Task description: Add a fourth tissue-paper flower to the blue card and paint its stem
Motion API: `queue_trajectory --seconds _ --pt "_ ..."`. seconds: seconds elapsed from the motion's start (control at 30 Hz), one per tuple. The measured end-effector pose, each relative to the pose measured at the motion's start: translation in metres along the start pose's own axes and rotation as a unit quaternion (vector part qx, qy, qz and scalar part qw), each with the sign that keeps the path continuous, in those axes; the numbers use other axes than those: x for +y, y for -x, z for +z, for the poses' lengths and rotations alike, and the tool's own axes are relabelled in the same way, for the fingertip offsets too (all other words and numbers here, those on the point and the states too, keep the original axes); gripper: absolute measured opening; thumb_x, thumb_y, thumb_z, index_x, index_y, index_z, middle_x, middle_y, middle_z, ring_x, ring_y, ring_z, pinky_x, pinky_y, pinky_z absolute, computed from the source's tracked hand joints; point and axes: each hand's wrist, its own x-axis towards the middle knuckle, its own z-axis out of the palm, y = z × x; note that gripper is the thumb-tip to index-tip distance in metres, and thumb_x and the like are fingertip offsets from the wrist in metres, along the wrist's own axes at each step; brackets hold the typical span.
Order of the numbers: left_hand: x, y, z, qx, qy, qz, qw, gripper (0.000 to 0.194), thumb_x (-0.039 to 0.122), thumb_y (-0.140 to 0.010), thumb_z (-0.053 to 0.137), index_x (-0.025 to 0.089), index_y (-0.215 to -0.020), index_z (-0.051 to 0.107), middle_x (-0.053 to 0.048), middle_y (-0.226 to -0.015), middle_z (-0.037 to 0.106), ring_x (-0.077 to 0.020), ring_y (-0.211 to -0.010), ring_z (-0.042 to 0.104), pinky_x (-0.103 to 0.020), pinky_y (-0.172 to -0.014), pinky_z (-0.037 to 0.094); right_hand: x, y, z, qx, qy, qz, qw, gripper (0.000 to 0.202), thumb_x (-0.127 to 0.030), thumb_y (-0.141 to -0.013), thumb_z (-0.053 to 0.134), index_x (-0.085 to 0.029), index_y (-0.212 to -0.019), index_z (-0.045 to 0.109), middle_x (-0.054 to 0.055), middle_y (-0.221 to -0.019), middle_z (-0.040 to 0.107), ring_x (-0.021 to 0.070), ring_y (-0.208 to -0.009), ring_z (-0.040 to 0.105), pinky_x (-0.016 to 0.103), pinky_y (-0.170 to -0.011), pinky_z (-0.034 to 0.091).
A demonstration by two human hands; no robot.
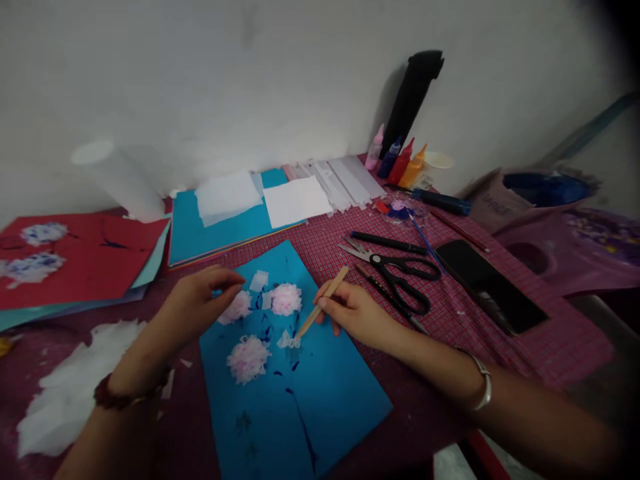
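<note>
A wooden craft stick point(325, 301) is pinched in my right hand point(350, 310), slanting down to the left. Its lower tip touches a small crumpled white paper tuft point(289, 340) on the blue sheet point(340, 393). My left hand point(213, 293) hovers over the sheet's upper left, thumb and fingers stretched out a little apart, nothing visible between them. Below its fingers is a fluffy pink-white paper flower point(236, 308), partly hidden. Two more flowers, one upper point(286, 299) and one lower point(249, 359), stand on the sheet. A small white paper square point(259, 281) lies near the top, and dark blue paint strokes mark stems.
Scissors point(395, 267), a dark pen point(387, 242) and a phone point(490, 283) lie at right. Paint bottles point(400, 163) stand by the wall. White paper point(295, 202) rests on blue sheets behind. At left are a red sheet point(125, 247) and crumpled white tissue point(75, 387).
</note>
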Motion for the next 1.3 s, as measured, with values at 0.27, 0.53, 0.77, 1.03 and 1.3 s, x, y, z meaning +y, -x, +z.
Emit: queue_trajectory --seconds 0.27,0.53,0.77,1.03,1.3 --pt "0.007 -0.019 0.006 -0.053 -0.120 -0.032 0.991 0.029 0.043 -0.083 0.050 0.021 -0.084 0.069 -0.006 -0.085 0.069 -0.0246 -0.084 0.063 -0.034 -0.072 0.046 0.004 -0.002 -0.004 -0.003 -0.014 0.010 1.000 0.007 -0.023 -0.086 0.051 -0.017 -0.083 0.053 -0.002 -0.066 0.059 0.0069 -0.042 0.048 0.019 -0.040 0.039" --pt "0.007 -0.029 0.019 -0.037 -0.129 -0.056 0.989 0.021 0.037 -0.076 0.053 0.021 -0.068 0.065 -0.005 -0.081 0.064 -0.0243 -0.082 0.060 -0.034 -0.068 0.042 0.000 -0.002 -0.012 0.000 -0.024 0.025 0.999 0.007 -0.022 -0.086 0.051 -0.016 -0.085 0.053 -0.002 -0.066 0.061 0.0064 -0.040 0.049 0.018 -0.038 0.036" --pt "0.027 0.007 0.006 0.020 -0.088 -0.029 0.996 0.018 0.035 -0.076 0.049 0.023 -0.064 0.052 -0.001 -0.071 0.058 -0.0191 -0.071 0.057 -0.031 -0.064 0.041 -0.003 0.000 -0.017 0.017 -0.049 -0.014 0.999 0.012 -0.029 -0.085 0.055 -0.017 -0.085 0.053 -0.002 -0.065 0.062 0.0067 -0.042 0.049 0.018 -0.038 0.036" --pt "0.043 0.043 0.025 0.042 -0.085 -0.079 0.992 0.005 0.025 -0.075 0.047 0.023 -0.072 0.051 0.001 -0.066 0.059 -0.0183 -0.061 0.059 -0.029 -0.056 0.040 -0.004 0.019 0.010 -0.055 0.097 -0.189 0.976 0.015 -0.026 -0.090 0.051 -0.017 -0.088 0.063 0.003 -0.080 0.065 0.0103 -0.060 0.057 0.023 -0.054 0.046" --pt "0.036 0.049 0.029 0.056 -0.064 -0.034 0.996 0.013 0.028 -0.082 0.046 0.022 -0.077 0.056 -0.003 -0.081 0.060 -0.0216 -0.077 0.060 -0.033 -0.068 0.043 -0.009 0.018 0.018 -0.096 0.273 -0.271 0.918 0.018 -0.019 -0.092 0.048 -0.017 -0.092 0.066 0.006 -0.096 0.071 0.0156 -0.086 0.067 0.027 -0.074 0.052"
